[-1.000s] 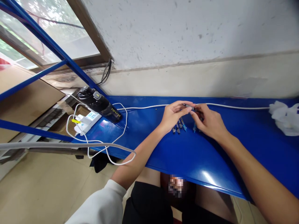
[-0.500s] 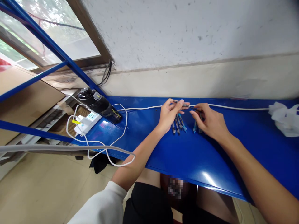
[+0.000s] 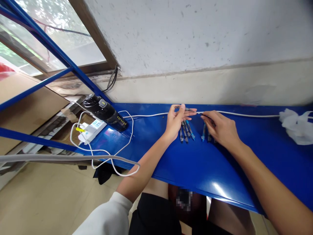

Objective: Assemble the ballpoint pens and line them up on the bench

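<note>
Over the blue tabletop, my left hand (image 3: pixel 174 122) pinches a slim pen (image 3: pixel 188 109) between thumb and index finger, the other fingers stretched out behind it. The pen points right, toward my right hand (image 3: pixel 218 125). Closed at the fingertips, my right hand grips a thin dark pen part (image 3: pixel 200 114), whose end lies close to the pen's tip; whether they touch I cannot tell. Several pens (image 3: pixel 186 132) with dark and blue ends lie side by side below my left hand. More pens (image 3: pixel 203 133) lie under my right hand, partly hidden by it.
A black bottle (image 3: pixel 107 112) stands at the left beside a white power strip (image 3: pixel 91 130) with a looped white cable (image 3: pixel 132 130). At the right end lies a crumpled white plastic bag (image 3: pixel 297 125). A blue metal frame (image 3: pixel 58 55) rises at the left, and a wall runs behind the table.
My left hand has shifted slightly left with the pen. The fingertips of my right hand have closed nearer the end of the dark part, and less of it shows between the hands.
</note>
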### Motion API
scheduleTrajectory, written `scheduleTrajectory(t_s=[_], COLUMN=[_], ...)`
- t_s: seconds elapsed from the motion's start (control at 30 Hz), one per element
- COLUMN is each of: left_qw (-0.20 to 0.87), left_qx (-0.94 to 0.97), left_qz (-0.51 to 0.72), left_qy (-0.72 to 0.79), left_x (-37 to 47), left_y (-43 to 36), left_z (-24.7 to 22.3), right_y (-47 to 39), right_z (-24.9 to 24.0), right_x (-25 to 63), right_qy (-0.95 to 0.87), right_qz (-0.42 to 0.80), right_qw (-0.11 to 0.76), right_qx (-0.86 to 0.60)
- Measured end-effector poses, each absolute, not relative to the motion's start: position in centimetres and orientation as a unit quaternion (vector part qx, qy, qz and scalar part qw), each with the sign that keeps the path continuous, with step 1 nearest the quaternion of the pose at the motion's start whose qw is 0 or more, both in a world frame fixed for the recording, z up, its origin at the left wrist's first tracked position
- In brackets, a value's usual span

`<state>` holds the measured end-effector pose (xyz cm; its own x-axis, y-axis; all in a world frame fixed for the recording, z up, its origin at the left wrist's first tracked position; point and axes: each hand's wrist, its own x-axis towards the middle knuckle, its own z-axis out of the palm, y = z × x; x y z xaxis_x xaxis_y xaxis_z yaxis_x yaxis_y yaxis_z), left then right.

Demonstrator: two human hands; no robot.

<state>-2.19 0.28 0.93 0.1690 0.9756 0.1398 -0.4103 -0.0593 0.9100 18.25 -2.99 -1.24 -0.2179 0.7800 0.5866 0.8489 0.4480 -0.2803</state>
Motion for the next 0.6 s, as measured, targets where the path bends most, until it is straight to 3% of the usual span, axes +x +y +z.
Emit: scheduleTrajectory(t_s=[0.6], left_qw=[0.619], left_qx=[0.506], left_qz=[0.509], left_qy=[0.318], left_x=[-1.6], left_y=[0.1], left_z=[-0.1], right_y=[-3.0], right_z=[-1.8], right_x=[17.8], right_qy=[-0.775], right_qz=[0.022], right_qw=[0.370], right_qx=[-0.512])
